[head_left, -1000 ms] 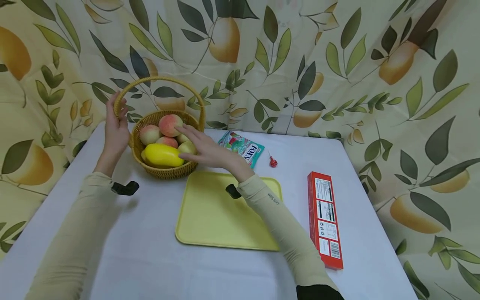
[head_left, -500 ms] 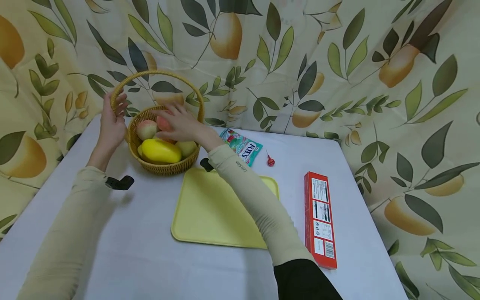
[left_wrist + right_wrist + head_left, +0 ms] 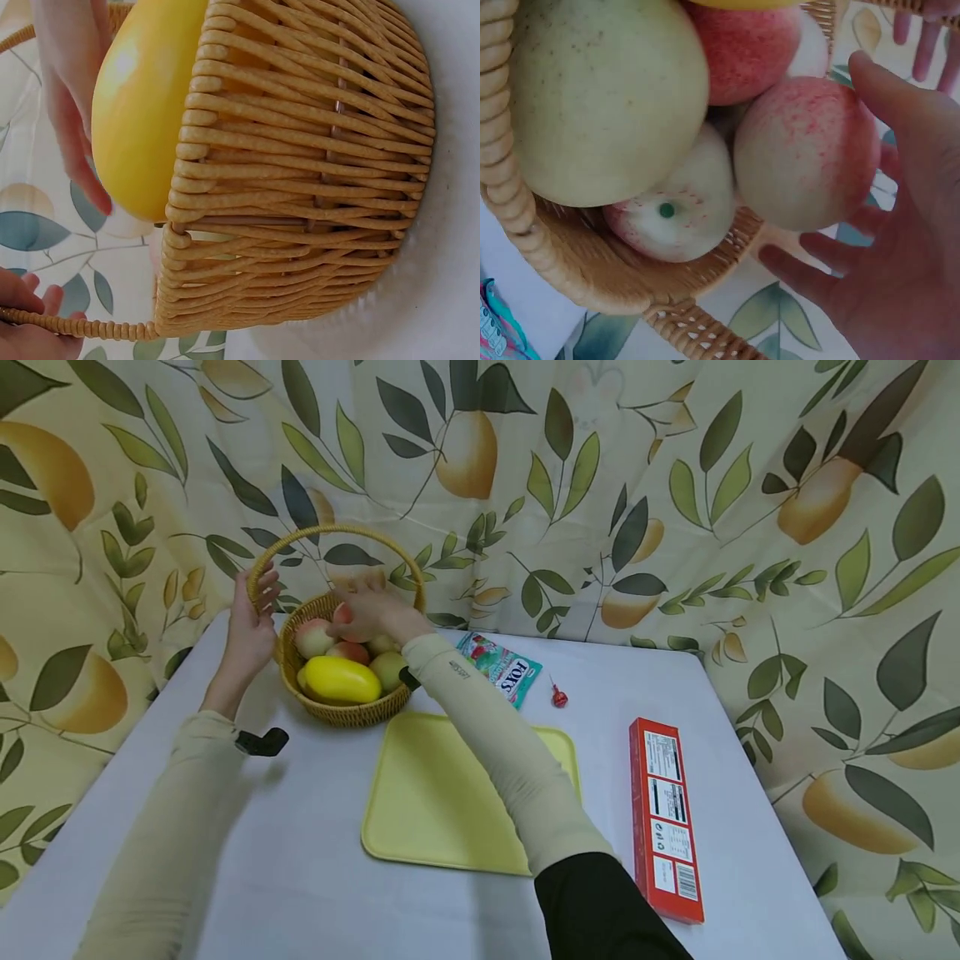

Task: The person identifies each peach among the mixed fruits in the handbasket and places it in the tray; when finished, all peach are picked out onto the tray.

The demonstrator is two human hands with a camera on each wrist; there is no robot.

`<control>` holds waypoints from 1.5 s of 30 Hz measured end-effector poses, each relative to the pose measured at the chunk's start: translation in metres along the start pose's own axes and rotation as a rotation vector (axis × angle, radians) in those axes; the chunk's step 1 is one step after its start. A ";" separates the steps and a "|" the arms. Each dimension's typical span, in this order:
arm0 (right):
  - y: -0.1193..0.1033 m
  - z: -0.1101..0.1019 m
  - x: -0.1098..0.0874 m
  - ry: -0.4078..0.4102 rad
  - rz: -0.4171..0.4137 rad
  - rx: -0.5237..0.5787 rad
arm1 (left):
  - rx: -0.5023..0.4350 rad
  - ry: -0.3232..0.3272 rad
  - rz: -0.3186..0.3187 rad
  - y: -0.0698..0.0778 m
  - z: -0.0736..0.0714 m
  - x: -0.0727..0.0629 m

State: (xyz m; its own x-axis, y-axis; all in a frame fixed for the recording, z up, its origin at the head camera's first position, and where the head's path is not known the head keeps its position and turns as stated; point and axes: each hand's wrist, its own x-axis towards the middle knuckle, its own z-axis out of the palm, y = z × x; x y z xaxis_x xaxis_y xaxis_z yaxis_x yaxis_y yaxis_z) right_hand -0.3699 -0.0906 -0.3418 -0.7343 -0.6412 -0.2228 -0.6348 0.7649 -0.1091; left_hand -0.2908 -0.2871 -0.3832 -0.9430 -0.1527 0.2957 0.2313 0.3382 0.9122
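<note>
My left hand [image 3: 251, 627] grips the left side of the handle [image 3: 341, 529] of a wicker basket [image 3: 345, 717]. The left wrist view shows its fingers [image 3: 52, 300] around the handle. Inside the basket lie several fruits: peaches, pale green fruit [image 3: 607, 105] and a long, smooth yellow fruit [image 3: 342, 681] at the front. My right hand [image 3: 378, 614] reaches over the back of the basket. In the right wrist view, its spread thumb and fingers lie loosely about a red-and-cream peach [image 3: 806, 154], with gaps showing between the fingers.
A yellow tray [image 3: 442, 810] lies in front of the basket, partly under my right forearm. To the right are a teal FOX'S candy bag [image 3: 506, 668], a small red wrapped candy [image 3: 558, 697] and a long red box [image 3: 667, 827]. A patterned cloth hangs behind the table.
My right hand has moved from the basket's right side back and left over the peaches. My left hand keeps its grip on the handle. The head view has shifted slightly.
</note>
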 end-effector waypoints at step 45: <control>0.025 0.047 -0.140 0.333 -0.326 0.132 | -0.022 -0.045 -0.011 0.005 -0.001 -0.002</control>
State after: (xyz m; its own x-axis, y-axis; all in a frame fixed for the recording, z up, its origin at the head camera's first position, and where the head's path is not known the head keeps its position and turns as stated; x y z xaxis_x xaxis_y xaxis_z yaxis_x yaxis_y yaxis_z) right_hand -0.2717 0.0208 -0.3589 -0.5532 -0.8169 0.1632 -0.8243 0.5086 -0.2487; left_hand -0.2875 -0.2864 -0.3792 -0.9552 -0.1146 0.2727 0.2251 0.3164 0.9215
